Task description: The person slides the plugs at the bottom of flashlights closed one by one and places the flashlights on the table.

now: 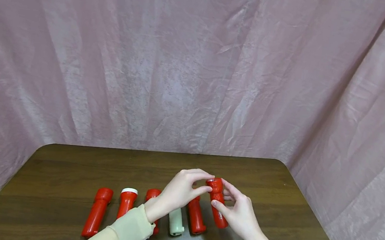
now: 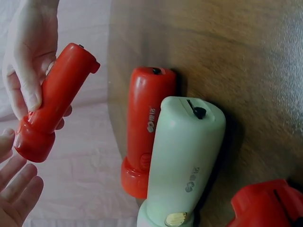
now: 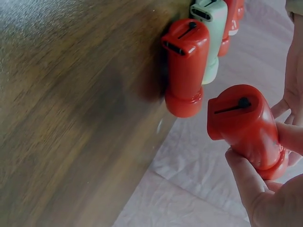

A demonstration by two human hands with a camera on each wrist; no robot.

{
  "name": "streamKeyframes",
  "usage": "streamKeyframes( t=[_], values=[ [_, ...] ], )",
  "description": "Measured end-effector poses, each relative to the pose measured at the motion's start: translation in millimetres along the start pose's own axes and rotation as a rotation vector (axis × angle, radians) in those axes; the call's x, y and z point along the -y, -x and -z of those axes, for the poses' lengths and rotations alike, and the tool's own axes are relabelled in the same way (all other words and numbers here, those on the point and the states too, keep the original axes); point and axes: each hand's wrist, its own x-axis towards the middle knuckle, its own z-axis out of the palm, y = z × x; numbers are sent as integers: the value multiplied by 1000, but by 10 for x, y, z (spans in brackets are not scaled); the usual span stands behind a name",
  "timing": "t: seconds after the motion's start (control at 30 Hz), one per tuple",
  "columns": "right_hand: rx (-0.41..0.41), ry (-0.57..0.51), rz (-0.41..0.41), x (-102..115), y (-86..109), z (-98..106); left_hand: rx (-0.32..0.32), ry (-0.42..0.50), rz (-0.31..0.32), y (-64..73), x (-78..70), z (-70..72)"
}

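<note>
My right hand (image 1: 239,211) grips a red flashlight (image 1: 218,207) around its body, thumb on the near side and fingers behind. The flashlight is raised off the table, its wider head tilted up and away, and its tail with a black cord knot (image 3: 244,102) shows in the right wrist view. At the head end my left hand (image 1: 181,190) has thumb and fingers spread, tips right at the rim. In the left wrist view, those fingers (image 2: 19,189) are loosely extended beside the head. Nearest on the table lie another red flashlight (image 1: 196,216) and a pale green one (image 1: 176,223).
More flashlights lie in the row to the left: a red one (image 1: 153,194) partly behind my left forearm, a red one with a white rim (image 1: 127,202), and a red one (image 1: 96,213) at the end. Pink curtains (image 1: 183,75) hang behind the brown wooden table (image 1: 261,176).
</note>
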Motion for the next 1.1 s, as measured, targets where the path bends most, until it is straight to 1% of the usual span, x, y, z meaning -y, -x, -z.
streamKeyframes(
  t=[0.1,0.23,0.37,0.6,0.67,0.9,1.1],
  values=[
    [-7,55,-15,-19,-1,-22,37,-18,-2,-24,39,-38],
    [-9,102,-44,-43,13,-47,85,-35,-9,-42,93,-101],
    [-15,136,-56,-73,-1,-74,124,-62,11,-75,130,-143],
    [-3,166,-100,-176,-28,-117,211,-146,53,-144,186,-250],
    [5,174,-114,-204,-36,-134,225,-164,62,-158,210,-279],
    [31,198,-128,-252,-96,-172,256,-242,50,-204,280,-348],
    [69,239,-150,-285,-129,-198,285,-271,68,-214,309,-404]
  ],
)
